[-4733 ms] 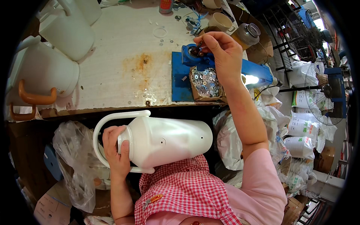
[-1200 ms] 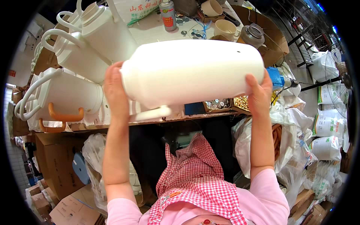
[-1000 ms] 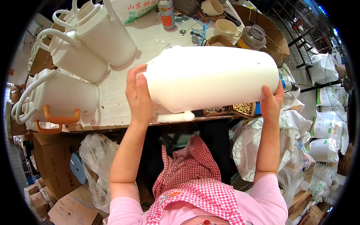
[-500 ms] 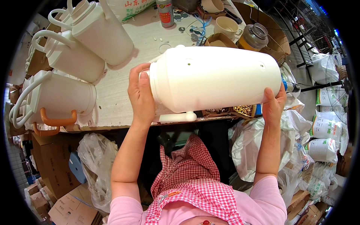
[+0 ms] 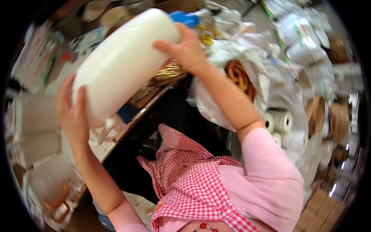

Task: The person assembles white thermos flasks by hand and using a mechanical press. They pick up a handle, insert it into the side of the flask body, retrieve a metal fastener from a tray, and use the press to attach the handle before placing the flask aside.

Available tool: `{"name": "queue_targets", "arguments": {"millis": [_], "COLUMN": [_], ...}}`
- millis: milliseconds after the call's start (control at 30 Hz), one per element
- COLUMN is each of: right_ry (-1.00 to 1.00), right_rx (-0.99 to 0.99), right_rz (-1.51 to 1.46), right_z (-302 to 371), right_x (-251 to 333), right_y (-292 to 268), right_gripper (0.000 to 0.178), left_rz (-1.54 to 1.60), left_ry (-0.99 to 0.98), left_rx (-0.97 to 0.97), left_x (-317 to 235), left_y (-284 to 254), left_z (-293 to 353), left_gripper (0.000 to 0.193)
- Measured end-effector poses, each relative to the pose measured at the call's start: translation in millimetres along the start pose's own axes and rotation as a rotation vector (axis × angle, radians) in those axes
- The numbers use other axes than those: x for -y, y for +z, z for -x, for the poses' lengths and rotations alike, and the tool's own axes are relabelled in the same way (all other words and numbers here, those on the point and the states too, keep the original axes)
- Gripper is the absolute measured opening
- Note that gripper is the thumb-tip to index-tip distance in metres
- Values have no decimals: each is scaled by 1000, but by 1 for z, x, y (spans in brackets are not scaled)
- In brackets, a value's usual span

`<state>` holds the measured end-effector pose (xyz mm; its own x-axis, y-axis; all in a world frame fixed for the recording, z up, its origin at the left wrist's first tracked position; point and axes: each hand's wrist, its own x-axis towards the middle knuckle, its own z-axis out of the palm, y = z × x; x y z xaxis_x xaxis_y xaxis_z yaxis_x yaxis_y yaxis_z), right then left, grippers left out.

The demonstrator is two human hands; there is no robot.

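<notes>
A cream-white thermos jug [image 5: 123, 62] is held up between my two hands, tilted with its right end higher. My left hand [image 5: 73, 110] grips its lower left end, which the fingers partly hide. My right hand [image 5: 185, 48] is wrapped round the opposite, upper end, with the thumb on the near side. Below the jug, close to my left hand, a white handle [image 5: 106, 130] sticks out. Motion smears the picture somewhat.
More white jugs [image 5: 36, 112] stand at the left, and an orange-brown handle [image 5: 58, 199] shows there. Brass-coloured screws [image 5: 170, 70] lie at the table edge. A white bag [image 5: 216, 104] to the right contains orange-brown handles [image 5: 236, 75]. White rolls [image 5: 284, 120] and cardboard boxes [image 5: 320, 208] lie farther right.
The view has swung to the right. The jug, level before, is now tilted with its right end up, and both hands have kept hold of it.
</notes>
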<state>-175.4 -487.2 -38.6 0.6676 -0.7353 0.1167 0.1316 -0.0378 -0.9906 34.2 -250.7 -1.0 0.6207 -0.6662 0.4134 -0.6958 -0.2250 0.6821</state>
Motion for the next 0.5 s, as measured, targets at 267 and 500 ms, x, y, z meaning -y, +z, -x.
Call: {"name": "queue_targets", "arguments": {"millis": [267,500], "right_ry": [108,-55], "right_rx": [-679,-93], "right_rz": [552,1541], "right_z": [159,107], "right_x": [-120,-171], "right_y": [-190,-308], "right_gripper": [22,38], "left_rz": [132,51], "left_ry": [-103,-101], "left_rx": [82,130], "left_x": [-7,0], "left_y": [17,5], "left_z": [-3,-4], "left_gripper": [38,40]}}
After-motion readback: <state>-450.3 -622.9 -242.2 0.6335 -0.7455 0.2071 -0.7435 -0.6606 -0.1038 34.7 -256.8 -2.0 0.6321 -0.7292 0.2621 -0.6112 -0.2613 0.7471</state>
